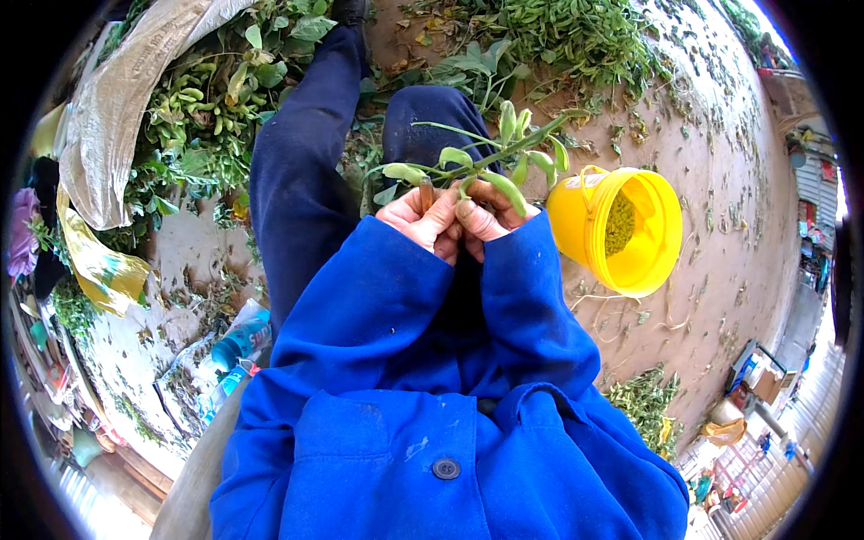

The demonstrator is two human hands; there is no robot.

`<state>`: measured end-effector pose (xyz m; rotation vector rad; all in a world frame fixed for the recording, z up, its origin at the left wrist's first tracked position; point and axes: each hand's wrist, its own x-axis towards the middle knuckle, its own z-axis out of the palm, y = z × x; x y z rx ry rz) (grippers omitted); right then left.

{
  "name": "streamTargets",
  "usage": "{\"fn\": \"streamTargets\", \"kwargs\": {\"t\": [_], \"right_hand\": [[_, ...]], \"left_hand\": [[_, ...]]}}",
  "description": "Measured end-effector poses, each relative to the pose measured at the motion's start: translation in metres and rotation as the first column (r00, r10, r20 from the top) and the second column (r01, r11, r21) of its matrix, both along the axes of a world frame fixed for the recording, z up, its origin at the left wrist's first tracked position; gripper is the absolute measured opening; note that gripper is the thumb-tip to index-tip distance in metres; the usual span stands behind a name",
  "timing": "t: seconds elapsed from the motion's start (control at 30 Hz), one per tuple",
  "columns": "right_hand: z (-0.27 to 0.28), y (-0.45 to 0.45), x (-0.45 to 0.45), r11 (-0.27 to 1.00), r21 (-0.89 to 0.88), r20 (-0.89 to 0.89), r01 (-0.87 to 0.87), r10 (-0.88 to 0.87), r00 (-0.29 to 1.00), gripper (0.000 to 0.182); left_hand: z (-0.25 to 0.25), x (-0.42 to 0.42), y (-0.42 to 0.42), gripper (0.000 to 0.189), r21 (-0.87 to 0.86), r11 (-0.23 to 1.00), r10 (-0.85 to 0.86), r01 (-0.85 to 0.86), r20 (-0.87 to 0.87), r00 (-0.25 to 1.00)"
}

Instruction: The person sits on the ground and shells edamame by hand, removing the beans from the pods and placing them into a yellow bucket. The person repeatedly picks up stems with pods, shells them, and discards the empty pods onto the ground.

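Observation:
Both hands meet in front of my knees, low over my lap. My left hand (pixel 425 216) is closed around the cut end of a green bean-plant stem (pixel 495 158) and a short brown stick-like piece (pixel 426 194). My right hand (pixel 491 214) pinches at the same stem, close against the left, with a plump green pod (pixel 506 192) hanging over its fingers. Several more pods and a thin side shoot stand out from the stem. What lies between the two thumbs is hidden. To the right of my right hand, a yellow bucket (pixel 638 231) leans with its mouth towards me, green beans inside.
Piles of podded plants lie at upper left (pixel 196 115) and upper right (pixel 574 34). A woven sack (pixel 111 128) lies on the left, near blue plastic packages (pixel 241 341). Another leafy heap (pixel 644 401) sits at lower right. Leaf litter and stems are scattered on the concrete floor.

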<state>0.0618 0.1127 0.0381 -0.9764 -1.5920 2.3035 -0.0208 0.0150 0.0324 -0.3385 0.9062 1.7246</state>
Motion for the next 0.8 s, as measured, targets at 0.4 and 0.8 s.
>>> {"fn": "streamTargets", "kwargs": {"t": [0.4, 0.8], "right_hand": [[0.007, -0.009, -0.005, 0.982, 0.189, 0.156, 0.011, -0.041, 0.987, 0.028], [0.004, -0.01, -0.007, 0.994, -0.059, -0.045, 0.095, -0.097, 0.994, 0.019]], "left_hand": [[0.007, 0.004, 0.001, 0.011, -0.173, 0.984, -0.023, -0.039, -0.344, 0.939], [0.003, -0.042, 0.003, 0.02, -0.206, 0.969, -0.194, -0.138, -0.977, 0.094]]}}
